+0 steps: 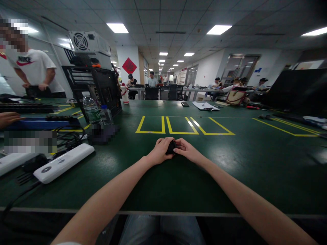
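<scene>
A small black rounded object (170, 147), its kind too dark to make out, is between my two hands just above or on the green tabletop (178, 183). My left hand (162, 149) wraps round it from the left, thumb below and fingers over the top. From the other side my right hand (186, 149) pinches at its right edge with thumb and fingertips. Just beyond both hands lie yellow tape outlines (182, 133) on the table. Much of the object is covered by my fingers.
A white power strip (63, 163) with cables lies at left, near water bottles (91, 109) and an open computer case (102, 88). A co-worker's hand (9, 119) touches a blue part (46, 123). A clipboard (205, 105) and a black monitor (298, 90) are farther back, right.
</scene>
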`<state>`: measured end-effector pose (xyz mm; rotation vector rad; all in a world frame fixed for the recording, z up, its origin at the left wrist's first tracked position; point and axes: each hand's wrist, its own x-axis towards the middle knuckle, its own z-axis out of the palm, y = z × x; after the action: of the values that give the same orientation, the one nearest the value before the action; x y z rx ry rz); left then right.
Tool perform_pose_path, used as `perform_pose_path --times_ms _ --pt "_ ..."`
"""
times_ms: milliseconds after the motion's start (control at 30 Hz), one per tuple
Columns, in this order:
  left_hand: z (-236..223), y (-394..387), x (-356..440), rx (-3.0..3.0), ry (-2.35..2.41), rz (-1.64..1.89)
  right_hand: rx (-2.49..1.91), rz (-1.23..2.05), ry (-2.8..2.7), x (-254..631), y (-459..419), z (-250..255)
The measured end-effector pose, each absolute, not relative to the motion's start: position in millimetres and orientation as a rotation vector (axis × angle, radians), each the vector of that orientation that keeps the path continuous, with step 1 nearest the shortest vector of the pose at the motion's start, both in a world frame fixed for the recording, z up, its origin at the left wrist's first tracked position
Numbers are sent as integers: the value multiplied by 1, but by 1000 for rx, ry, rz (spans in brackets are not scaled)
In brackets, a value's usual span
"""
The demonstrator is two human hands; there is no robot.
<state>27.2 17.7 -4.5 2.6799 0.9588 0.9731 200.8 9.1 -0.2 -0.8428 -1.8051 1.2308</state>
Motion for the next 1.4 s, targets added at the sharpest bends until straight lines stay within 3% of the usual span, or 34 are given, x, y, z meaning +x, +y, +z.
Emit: perform_pose_path --times_ms 1033,1400 --pt "-2 15 27 2666 981 953 -933 1107 -1758 196 9 -1" --pt "0 14 26 2640 978 942 -830 1219 -1782 201 5 5"
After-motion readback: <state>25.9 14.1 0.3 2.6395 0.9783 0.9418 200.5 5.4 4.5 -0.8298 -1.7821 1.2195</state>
